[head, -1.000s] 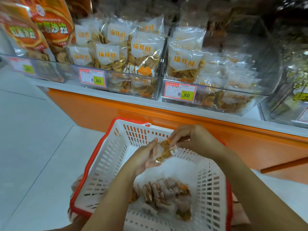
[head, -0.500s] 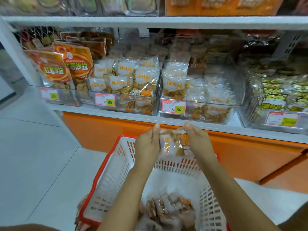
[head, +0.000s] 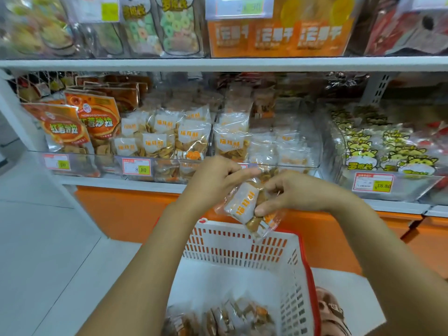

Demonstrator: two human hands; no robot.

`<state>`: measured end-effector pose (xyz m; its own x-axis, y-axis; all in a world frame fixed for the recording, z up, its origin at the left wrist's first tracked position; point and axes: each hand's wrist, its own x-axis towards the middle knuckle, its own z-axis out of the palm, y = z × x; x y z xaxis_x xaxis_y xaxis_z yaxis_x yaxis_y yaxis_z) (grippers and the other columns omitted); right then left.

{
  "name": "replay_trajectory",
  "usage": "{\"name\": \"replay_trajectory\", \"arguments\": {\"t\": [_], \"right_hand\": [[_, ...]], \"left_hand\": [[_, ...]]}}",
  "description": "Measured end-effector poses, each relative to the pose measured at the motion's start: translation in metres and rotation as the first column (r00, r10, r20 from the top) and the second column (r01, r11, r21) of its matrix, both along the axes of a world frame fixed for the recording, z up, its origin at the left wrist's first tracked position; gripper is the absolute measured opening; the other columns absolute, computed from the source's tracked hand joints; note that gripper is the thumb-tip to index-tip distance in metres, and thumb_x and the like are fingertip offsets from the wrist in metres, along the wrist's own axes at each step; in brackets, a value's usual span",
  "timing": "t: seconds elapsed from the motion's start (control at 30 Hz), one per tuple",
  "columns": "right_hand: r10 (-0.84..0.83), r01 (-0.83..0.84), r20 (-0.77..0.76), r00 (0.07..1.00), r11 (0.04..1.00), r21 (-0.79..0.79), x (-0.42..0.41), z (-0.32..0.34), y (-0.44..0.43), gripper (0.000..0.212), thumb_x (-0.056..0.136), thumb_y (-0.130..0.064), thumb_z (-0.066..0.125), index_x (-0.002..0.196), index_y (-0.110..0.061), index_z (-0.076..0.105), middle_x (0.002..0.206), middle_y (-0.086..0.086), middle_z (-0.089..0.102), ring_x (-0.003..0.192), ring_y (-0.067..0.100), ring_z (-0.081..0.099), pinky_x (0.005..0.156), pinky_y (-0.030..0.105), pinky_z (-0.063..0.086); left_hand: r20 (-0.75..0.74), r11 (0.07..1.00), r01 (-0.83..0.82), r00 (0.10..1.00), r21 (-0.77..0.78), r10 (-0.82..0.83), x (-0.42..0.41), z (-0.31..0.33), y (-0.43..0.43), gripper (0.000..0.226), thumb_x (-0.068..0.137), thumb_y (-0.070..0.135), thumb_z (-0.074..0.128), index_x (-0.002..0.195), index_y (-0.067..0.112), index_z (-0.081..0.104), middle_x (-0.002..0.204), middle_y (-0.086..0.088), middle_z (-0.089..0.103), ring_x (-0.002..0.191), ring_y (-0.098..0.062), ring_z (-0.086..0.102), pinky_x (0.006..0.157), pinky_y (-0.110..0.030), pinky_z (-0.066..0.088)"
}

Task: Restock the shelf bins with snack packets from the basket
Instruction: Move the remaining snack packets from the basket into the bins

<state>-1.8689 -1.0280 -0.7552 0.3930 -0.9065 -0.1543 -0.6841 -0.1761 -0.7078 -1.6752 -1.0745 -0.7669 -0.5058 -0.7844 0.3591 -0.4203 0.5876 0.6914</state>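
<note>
My left hand (head: pixel 213 180) and right hand (head: pixel 292 193) pinch the packet (head: pixel 242 205) (slippery film, probably); fumbled, it could fall short of the twelve-o'clock bin (head: pixel 308 168).

I see a pale grey tiled floor (head: pixel 43 238) on the left, its joints running up to a glossy orange base panel (head: pixel 121 209) under the shelving. A long white metal shelf board (head: pixel 218 64) crosses the upper view. A white upright post (head: pixel 9 112) stands near its left end, and a perforated grey upright (head: pixel 378 88) sits further right. The light is soft and even.
</note>
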Motion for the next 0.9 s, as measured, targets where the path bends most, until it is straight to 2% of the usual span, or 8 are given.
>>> {"name": "replay_trajectory", "arguments": {"t": [0.13,0.27,0.43,0.57,0.67,0.73,0.8,0.9], "right_hand": [[-0.259,0.257,0.182,0.949,0.966,0.038,-0.024,0.016,0.001,0.037,0.072,-0.044,0.075,0.063,-0.009,0.064,0.056,-0.002,0.059,0.058,0.002,0.053,0.064,0.014,0.039],[-0.592,0.644,0.396,0.702,0.765,0.004,-0.044,0.008,-0.024,0.044,0.078,-0.051,0.07,0.069,-0.01,0.06,0.061,-0.002,0.056,0.06,0.012,0.06,0.063,0.021,0.038],[-0.677,0.786,0.453,0.58,0.611,-0.093,-0.051,0.009,-0.095,0.028,0.087,-0.028,0.068,0.071,-0.006,0.064,0.062,0.005,0.054,0.056,0.014,0.047,0.057,0.028,0.037],[-0.754,0.821,0.336,0.565,0.556,-0.134,-0.055,0.018,-0.161,0.027,0.088,-0.031,0.065,0.102,-0.007,0.067,0.092,0.007,0.061,0.086,0.019,0.058,0.068,0.027,0.042],[-0.781,0.79,0.119,0.613,0.61,-0.071,-0.056,0.024,-0.194,0.03,0.099,-0.024,0.049,0.122,-0.008,0.058,0.118,0.006,0.061,0.103,0.021,0.059,0.062,0.023,0.048],[-0.733,0.733,0.011,0.68,0.679,-0.042,-0.058,0.023,-0.208,0.031,0.101,-0.018,0.044,0.13,-0.009,0.051,0.125,0.001,0.053,0.109,0.02,0.053,0.073,0.016,0.051],[-0.652,0.657,-0.137,0.746,0.754,-0.013,-0.059,0.017,-0.222,0.035,0.101,-0.018,0.044,0.134,-0.008,0.046,0.136,0.005,0.048,0.111,0.022,0.049,0.082,0.026,0.045],[-0.655,0.646,-0.161,0.738,0.755,-0.11,-0.056,0.011,-0.238,0.036,0.1,-0.018,0.047,0.133,-0.005,0.047,0.134,0.009,0.05,0.117,0.024,0.05,0.093,0.034,0.044]], "left_hand": [[-0.165,0.987,-0.148,0.974,0.068,0.157,-0.012,0.006,-0.024,0.05,0.095,0.046,0.046,0.062,0.013,0.065,0.053,0.0,0.059,0.05,-0.009,0.055,0.06,-0.03,0.049],[0.019,0.958,-0.286,0.958,-0.026,0.286,-0.02,-0.001,-0.05,0.028,0.094,0.037,0.055,0.075,0.02,0.067,0.068,0.006,0.064,0.068,-0.013,0.061,0.07,-0.033,0.052],[0.071,0.933,-0.361,0.931,0.014,0.359,-0.03,-0.007,-0.061,0.019,0.085,0.032,0.069,0.073,0.021,0.06,0.069,0.009,0.057,0.065,-0.005,0.052,0.065,-0.028,0.047],[0.061,0.925,-0.379,0.924,0.024,0.377,-0.032,-0.007,-0.066,0.021,0.083,0.034,0.07,0.072,0.018,0.06,0.069,0.006,0.059,0.064,-0.007,0.052,0.062,-0.028,0.046],[0.057,0.927,-0.374,0.926,0.017,0.372,-0.032,-0.007,-0.069,0.022,0.082,0.034,0.071,0.072,0.018,0.061,0.068,0.006,0.06,0.063,-0.006,0.052,0.06,-0.026,0.046],[0.061,0.929,-0.371,0.927,0.015,0.369,-0.032,-0.007,-0.071,0.022,0.082,0.033,0.072,0.072,0.017,0.062,0.068,0.005,0.061,0.063,-0.006,0.053,0.061,-0.028,0.048],[0.072,0.929,-0.37,0.927,0.01,0.369,-0.032,-0.008,-0.073,0.021,0.082,0.033,0.072,0.071,0.018,0.062,0.067,0.005,0.061,0.063,-0.006,0.053,0.062,-0.028,0.049],[0.069,0.932,-0.363,0.929,0.003,0.362,-0.031,-0.008,-0.075,0.022,0.081,0.033,0.073,0.07,0.019,0.062,0.066,0.006,0.06,0.062,-0.005,0.053,0.063,-0.029,0.05]]}}
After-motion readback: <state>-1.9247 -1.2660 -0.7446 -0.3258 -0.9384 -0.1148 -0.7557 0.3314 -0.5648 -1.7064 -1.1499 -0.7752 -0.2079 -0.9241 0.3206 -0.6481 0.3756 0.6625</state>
